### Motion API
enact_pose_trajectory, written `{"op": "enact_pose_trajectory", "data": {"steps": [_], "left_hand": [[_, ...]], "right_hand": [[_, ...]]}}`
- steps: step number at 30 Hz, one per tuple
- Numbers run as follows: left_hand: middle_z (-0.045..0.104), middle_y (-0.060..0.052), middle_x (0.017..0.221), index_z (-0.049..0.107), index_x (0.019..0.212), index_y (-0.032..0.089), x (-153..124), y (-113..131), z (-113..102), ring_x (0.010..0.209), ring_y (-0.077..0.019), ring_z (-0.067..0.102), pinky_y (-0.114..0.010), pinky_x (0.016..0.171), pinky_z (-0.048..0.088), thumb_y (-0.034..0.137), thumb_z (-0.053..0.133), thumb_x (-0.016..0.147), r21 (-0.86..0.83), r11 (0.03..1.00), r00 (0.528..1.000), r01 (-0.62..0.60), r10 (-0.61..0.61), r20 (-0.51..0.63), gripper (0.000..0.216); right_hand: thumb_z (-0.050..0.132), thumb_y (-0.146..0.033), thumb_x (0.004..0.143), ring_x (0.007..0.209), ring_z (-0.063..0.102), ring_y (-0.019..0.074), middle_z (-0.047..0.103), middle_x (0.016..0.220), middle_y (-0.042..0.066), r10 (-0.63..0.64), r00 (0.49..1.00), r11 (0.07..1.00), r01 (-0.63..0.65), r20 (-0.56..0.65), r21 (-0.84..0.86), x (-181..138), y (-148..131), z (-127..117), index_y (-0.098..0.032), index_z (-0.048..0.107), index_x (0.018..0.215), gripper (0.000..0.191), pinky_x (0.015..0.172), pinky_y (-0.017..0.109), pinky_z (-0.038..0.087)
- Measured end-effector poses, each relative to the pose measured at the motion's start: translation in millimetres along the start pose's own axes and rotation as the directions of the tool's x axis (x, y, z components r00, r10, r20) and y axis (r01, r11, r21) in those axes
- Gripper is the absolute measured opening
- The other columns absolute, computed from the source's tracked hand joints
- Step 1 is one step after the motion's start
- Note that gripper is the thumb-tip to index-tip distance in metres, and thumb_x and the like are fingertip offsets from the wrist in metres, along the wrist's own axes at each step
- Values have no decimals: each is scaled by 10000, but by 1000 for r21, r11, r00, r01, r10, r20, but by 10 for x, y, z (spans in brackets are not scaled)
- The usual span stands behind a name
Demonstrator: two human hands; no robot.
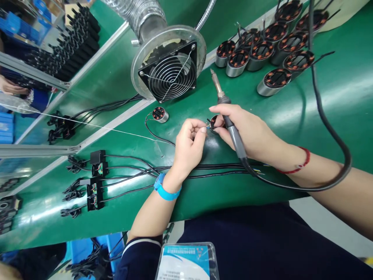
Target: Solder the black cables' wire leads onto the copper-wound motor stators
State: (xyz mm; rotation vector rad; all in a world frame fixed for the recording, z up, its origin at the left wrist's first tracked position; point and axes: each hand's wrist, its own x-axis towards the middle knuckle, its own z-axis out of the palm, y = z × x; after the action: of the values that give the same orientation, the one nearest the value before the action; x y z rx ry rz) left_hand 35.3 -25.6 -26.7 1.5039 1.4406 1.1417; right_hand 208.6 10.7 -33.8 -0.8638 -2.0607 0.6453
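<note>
My left hand [190,142], with a blue band at the wrist, pinches thin wire ends [208,126] in front of me. My right hand [247,126] has a soldering iron [235,136] lying across it, between thumb and fingers. The iron's tip [212,72] points away from me, apart from any part. Fingertips of the right hand also touch a small motor stator [213,121], which is partly hidden behind them. Another stator [160,114], joined to a black cable, stands left of my hands. A thin pale strand [116,130] runs in from the left towards my left hand.
A round fume extractor with a fan grille [172,79] hangs ahead. Several wound stators [271,83] stand at the back right. Black cables [221,166] lie near me, leading to open black boxes [94,194] on the left. A co-worker's hand [13,86] shows far left.
</note>
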Motion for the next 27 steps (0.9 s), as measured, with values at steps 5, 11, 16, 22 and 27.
{"op": "enact_pose_trajectory", "data": {"steps": [5,11,16,22,27], "left_hand": [[598,21,767,530,890,216,0,5,2,690,-97,580,-229,683,485,211,533,965,9,1000,1000,1,-1,5,75],[588,30,741,509,886,217,18,35,14,668,-90,578,-213,647,480,184,554,935,-94,992,996,89,-89,7,74],[570,63,629,505,859,211,88,119,-45,456,-52,440,-178,457,362,155,556,915,-195,896,916,399,-383,118,95],[515,72,539,548,711,161,117,210,-104,394,-19,317,-160,397,210,116,575,896,-287,781,832,554,-524,182,192],[511,69,543,585,704,142,103,257,-89,421,-10,341,-156,427,220,151,650,881,-305,768,826,563,-536,176,189]], "right_hand": [[561,-177,925,842,704,191,712,999,10,-21,999,999,20,-36,-25,-14,12,29,-258,509,1350,436,805,359,591],[586,-221,934,848,721,201,728,1001,19,14,996,1000,-12,-88,26,-16,-4,32,-263,519,1338,412,825,383,597],[555,-194,895,1025,711,235,729,1127,41,114,992,993,-113,-60,24,46,92,59,-259,517,1330,442,904,425,572],[597,-232,884,776,704,167,719,896,-3,236,972,929,-232,21,288,56,202,129,-242,528,1285,406,737,310,569],[621,-260,890,775,702,168,714,897,5,262,965,894,-254,27,368,41,117,65,-232,503,1324,450,699,302,578]]}}
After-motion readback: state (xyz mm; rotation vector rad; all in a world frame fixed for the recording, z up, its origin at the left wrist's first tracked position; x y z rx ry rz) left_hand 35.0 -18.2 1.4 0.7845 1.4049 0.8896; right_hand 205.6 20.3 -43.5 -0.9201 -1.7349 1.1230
